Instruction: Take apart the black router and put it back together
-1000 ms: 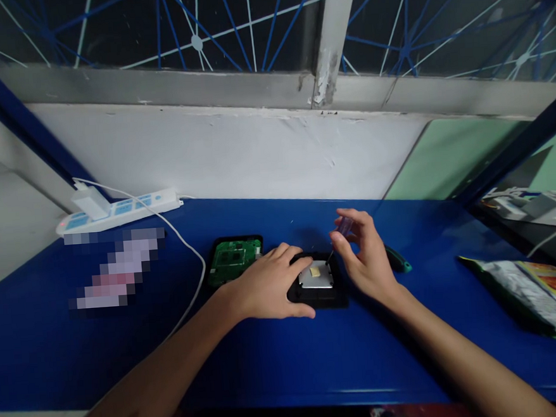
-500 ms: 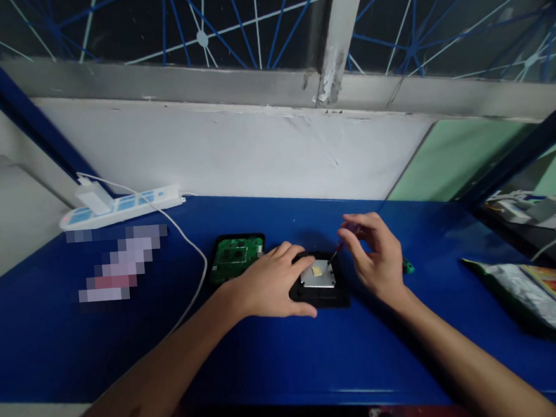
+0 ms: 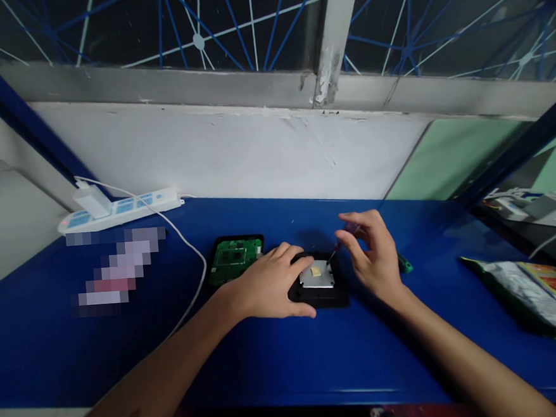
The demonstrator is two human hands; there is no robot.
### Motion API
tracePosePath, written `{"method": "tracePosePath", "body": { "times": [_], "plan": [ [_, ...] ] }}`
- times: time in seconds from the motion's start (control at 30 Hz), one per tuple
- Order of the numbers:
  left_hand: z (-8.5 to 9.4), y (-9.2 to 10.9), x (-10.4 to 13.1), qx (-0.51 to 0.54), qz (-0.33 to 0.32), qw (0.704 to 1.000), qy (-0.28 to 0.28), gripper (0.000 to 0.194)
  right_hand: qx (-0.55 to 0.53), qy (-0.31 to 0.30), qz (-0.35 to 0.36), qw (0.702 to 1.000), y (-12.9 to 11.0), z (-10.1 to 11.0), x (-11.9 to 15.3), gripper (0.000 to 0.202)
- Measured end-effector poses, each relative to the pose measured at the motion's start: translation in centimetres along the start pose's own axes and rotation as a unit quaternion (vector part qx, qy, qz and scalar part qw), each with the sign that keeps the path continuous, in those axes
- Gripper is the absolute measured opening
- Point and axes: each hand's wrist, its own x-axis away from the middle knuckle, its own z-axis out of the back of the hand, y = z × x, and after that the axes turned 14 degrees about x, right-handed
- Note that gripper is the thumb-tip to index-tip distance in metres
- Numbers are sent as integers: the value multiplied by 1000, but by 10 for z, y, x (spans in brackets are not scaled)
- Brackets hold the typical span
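A black casing part (image 3: 327, 298) lies on the blue table, with a silver metal plate (image 3: 317, 282) inside it and a small yellowish pad (image 3: 315, 272) on the plate. My left hand (image 3: 276, 281) rests with spread fingers over the casing's left side, its fingertips at the plate. Between the fingers of my right hand (image 3: 371, 249) is a thin screwdriver (image 3: 338, 247), slanting down so that its tip meets the plate's upper right corner. Left of the casing, a green circuit board (image 3: 234, 257) sits in a second black shell, partly behind my left hand.
A white power strip (image 3: 139, 205) with a plugged-in adapter stands at the back left; its white cable (image 3: 198, 255) curves forward. Beyond my right wrist lies a green object (image 3: 405, 264). A shiny packet (image 3: 541, 295) is at the right, a blurred-out item (image 3: 122, 264) at the left.
The view has shifted very slightly. My right hand and the screwdriver are almost in the same place, and my left hand has stayed on the casing.
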Motion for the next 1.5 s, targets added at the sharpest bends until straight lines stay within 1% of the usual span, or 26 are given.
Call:
{"method": "tracePosePath", "body": {
  "times": [0.13,0.27,0.5,0.63,0.77,0.83,0.93,1.07,1.13,1.23,1.33,1.43,1.5],
  "plan": [
    [1,1,0,-1,0,1000,6,88,-28,-25,-24,999,-4,1,2,33],
    [0,1,2,2,-3,1000,8,87,-48,-44,-16,998,-5,1,4,30],
    [0,-1,1,3,2,1000,3,88,-26,-29,-2,999,-2,0,1,29],
    [1,0,0,5,6,1000,2,88,-31,-33,-4,999,1,0,0,29],
    [0,-1,1,7,0,1000,3,89,-30,-27,0,999,0,0,0,25],
    [-1,-2,1,9,-2,1000,4,89,-38,-29,-6,999,-2,1,0,25],
    [-1,-3,1,8,0,1000,7,88,-61,-49,-28,997,-4,1,3,32],
    [-1,-2,2,3,-3,1000,10,86,-90,-70,-50,992,-3,1,5,35],
    [-1,-1,2,0,-5,1000,10,86,-84,-61,-49,993,0,0,4,33],
    [-1,-2,2,0,-7,1000,11,86,-48,-26,-25,998,3,-1,2,28],
    [-1,-3,2,5,-7,1000,9,88,-31,-10,-9,999,2,-1,1,24],
    [-2,-3,2,9,-6,1000,4,89,-35,-11,-22,999,-3,0,3,30],
    [-2,-3,2,12,-5,1000,3,90,-41,-24,-31,998,-5,2,4,35]
  ]
}}
